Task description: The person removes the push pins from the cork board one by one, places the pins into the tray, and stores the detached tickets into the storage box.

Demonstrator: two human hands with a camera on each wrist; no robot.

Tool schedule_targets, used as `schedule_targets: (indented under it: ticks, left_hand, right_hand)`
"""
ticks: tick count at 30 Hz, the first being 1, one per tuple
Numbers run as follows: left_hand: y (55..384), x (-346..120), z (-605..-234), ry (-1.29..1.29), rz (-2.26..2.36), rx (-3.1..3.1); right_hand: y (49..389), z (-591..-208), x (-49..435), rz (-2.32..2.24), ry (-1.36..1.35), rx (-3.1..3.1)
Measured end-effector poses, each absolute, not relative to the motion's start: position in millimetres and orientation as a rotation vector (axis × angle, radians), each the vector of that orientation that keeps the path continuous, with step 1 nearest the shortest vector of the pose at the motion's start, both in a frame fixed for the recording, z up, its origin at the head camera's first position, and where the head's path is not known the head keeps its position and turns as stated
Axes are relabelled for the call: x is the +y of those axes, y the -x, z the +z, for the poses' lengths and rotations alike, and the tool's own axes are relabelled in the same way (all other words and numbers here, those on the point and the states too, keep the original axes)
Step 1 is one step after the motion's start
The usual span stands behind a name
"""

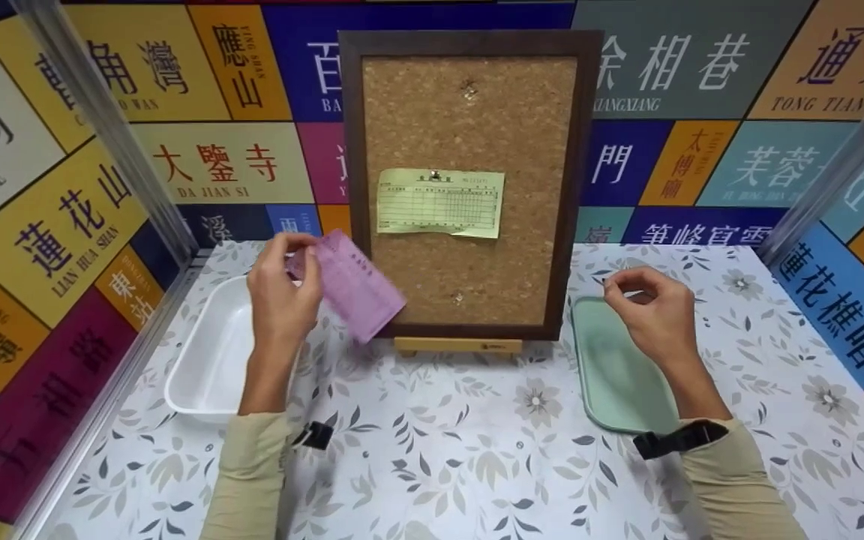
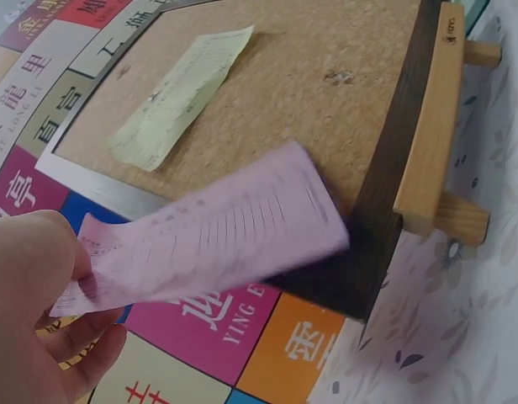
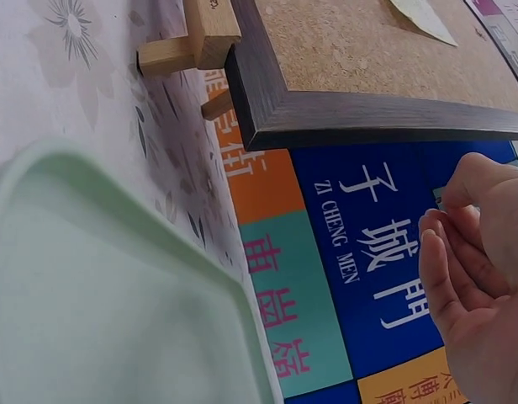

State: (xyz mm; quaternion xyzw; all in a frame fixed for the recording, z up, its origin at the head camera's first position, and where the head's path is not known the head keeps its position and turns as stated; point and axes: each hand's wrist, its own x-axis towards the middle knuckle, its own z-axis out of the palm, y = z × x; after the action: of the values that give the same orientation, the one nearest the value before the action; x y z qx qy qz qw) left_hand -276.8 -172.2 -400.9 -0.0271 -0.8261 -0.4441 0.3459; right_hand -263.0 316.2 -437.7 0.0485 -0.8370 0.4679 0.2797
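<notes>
My left hand [image 1: 286,289] pinches a pink paper slip [image 1: 361,289] by one end, between thumb and fingers. The slip slants down and overlaps the lower left corner of the corkboard [image 1: 469,277] in the head view. Pinned on that board is a yellow-green printed form [image 1: 439,204], with a small pin [image 1: 434,175] at its top edge. Right of the board, my right hand [image 1: 657,311] is raised over the green tray [image 1: 619,375], thumb and index fingertip together on a tiny pin, mostly hidden by the fingers; its dark tip just shows.
A white plastic tray [image 1: 203,360] stands at the left, partly behind the left forearm. The dark-framed board leans on a wooden easel [image 1: 458,346]. Flower-patterned cloth [image 1: 439,450] covers the table. Walls with colourful printed signs [image 1: 214,161] enclose the back and sides.
</notes>
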Motion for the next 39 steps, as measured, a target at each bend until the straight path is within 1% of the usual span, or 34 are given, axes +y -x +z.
schedule_targets:
  ticks: [6, 15, 22, 28, 32, 39]
  left_hand:
    - [276, -187, -398, 0.014, -1.119, -2.12]
    - [277, -201, -398, -0.02, -1.085, -2.156]
    - [276, -221, -403, -0.077, -0.983, -2.197]
    - [275, -238, -407, -0.158, -0.937, -2.243]
    - [273, -244, -410, -0.23, -0.908, -2.303]
    - [270, -253, -411, -0.279, -0.872, -2.356]
  right_hand:
    - [266, -439, 320, 1.269, -0.061, -2.224]
    - [266, -440, 323, 1.252, -0.02, -2.208]
    - [266, -442, 327, 1.225, -0.001, -2.251]
    - [269, -451, 335, 1.199, 0.011, -2.311]
    - [273, -460, 342, 1.189, 0.077, -2.37]
    - [278, -470, 351, 1.203, 0.176, -2.437]
